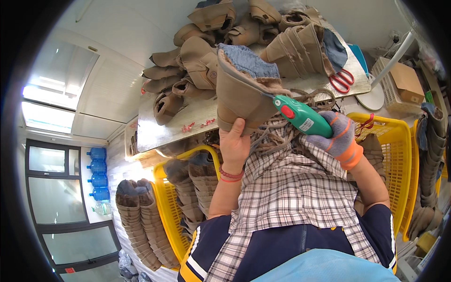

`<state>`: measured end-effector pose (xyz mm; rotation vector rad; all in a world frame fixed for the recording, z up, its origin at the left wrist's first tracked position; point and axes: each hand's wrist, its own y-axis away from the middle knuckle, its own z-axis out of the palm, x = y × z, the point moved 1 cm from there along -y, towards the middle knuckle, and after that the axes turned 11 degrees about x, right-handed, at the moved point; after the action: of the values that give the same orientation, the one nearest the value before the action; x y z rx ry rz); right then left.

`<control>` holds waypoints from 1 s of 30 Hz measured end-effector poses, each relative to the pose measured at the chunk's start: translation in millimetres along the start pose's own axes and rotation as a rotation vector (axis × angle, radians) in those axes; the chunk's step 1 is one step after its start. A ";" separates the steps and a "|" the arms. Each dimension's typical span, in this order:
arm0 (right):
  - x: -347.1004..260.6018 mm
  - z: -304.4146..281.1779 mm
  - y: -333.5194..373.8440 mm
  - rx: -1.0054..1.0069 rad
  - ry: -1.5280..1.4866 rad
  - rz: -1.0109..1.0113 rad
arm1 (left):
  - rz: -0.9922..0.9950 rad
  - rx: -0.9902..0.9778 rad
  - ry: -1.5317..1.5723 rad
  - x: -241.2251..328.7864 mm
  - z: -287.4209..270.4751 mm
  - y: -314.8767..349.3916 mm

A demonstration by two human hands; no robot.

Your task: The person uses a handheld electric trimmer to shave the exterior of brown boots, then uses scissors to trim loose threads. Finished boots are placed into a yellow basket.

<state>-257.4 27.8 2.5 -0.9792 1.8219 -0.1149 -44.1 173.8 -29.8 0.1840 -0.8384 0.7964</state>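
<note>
My bare left hand (235,148) is wrapped round the lower part of a tan shoe upper (239,98) and holds it up before me. Blue-grey fabric and brown fuzzy lining (251,63) show at its top opening. In an orange and grey glove, my right hand (339,136) grips a green handheld power cutter (307,117) with a red button. The cutter's narrow tip touches or lies close against the upper's right edge. Below it, grey-brown trimmed strips (275,141) hang over my checked apron (291,188).
Piled tan uppers (199,61) and a nested stack (300,51) cover much of the worktable (164,134). Red-handled scissors (341,81) lie at its right. Yellow baskets (171,230) (399,164) flank me, the left one holding stacked uppers. More stacks (141,221) stand beyond it.
</note>
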 end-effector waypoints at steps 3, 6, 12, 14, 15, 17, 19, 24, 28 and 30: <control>-3.8 5.7 -0.8 0.031 -0.026 0.030 | 0.100 -0.006 -0.190 -8.4 -2.6 -0.6; -1.3 12.1 1.2 0.056 -0.095 0.103 | 0.238 -0.013 -0.481 -14.1 -2.2 0.7; 0.2 16.6 3.0 0.088 -0.195 0.257 | 0.721 -0.223 -1.218 -17.8 -15.1 -11.2; 2.0 15.9 4.1 0.108 -0.233 0.322 | 0.819 -0.295 -1.419 -17.2 -13.8 -8.1; 1.8 15.7 4.6 0.117 -0.246 0.354 | 0.838 -0.306 -1.476 -18.9 -12.5 -5.4; 1.3 14.5 5.1 0.135 -0.275 0.413 | 0.849 -0.326 -1.534 -23.9 -9.9 -1.9; 1.3 11.7 5.8 0.156 -0.309 0.466 | 0.835 -0.343 -1.537 -29.8 -8.0 0.2; 8.8 4.0 4.3 0.181 -0.400 0.544 | 0.866 -0.491 -1.506 -27.6 -1.2 6.3; 12.4 -7.6 -6.2 0.185 -0.477 0.579 | 0.897 -0.505 -1.397 -19.0 3.5 9.4; 16.9 -10.4 -10.1 0.282 -0.481 0.564 | 0.424 -0.257 -1.205 -12.0 -23.8 16.2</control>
<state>-262.6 6.3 0.1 -0.2401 1.5132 0.1936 -46.0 189.0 -56.9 0.2610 -2.1585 0.9390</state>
